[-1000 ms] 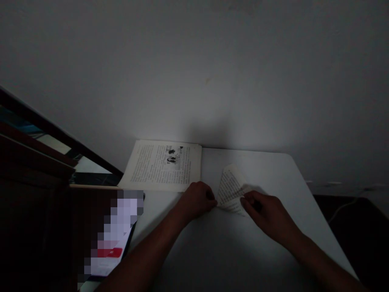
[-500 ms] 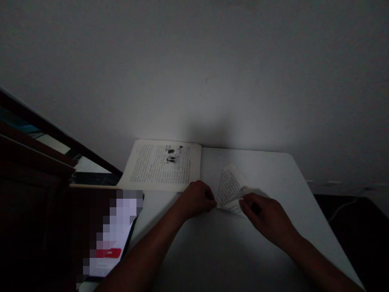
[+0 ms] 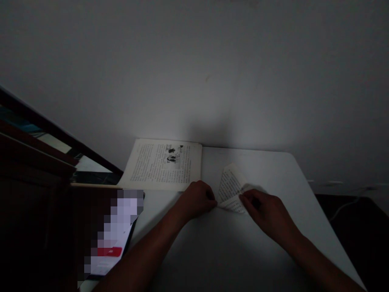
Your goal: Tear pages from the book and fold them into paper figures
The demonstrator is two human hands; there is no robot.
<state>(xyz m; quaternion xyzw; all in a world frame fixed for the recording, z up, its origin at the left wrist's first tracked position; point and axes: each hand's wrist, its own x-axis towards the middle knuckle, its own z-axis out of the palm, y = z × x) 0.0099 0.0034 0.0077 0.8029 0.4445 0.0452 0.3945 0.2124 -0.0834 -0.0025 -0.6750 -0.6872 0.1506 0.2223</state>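
A small folded sheet of printed paper (image 3: 230, 184) lies on the white table between my hands, its narrow end pointing toward the wall. My left hand (image 3: 199, 199) is closed, its fingertips pinching the paper's near left corner. On the other side, my right hand (image 3: 263, 207) pinches the right edge of the paper between thumb and forefinger. A lower flap with print is folded across the near part of the sheet. The fingers hide parts of both edges.
An open printed book or stack of pages (image 3: 164, 166) lies at the back left of the table (image 3: 258, 162), against the wall (image 3: 194, 73). A lit phone or tablet (image 3: 121, 227), partly pixelated, rests by my left forearm. Dark wooden furniture (image 3: 36, 162) stands at left.
The near flap of the paper lies flatter now, and my right fingertips have shifted slightly along its right edge. My left hand stays at the left corner.
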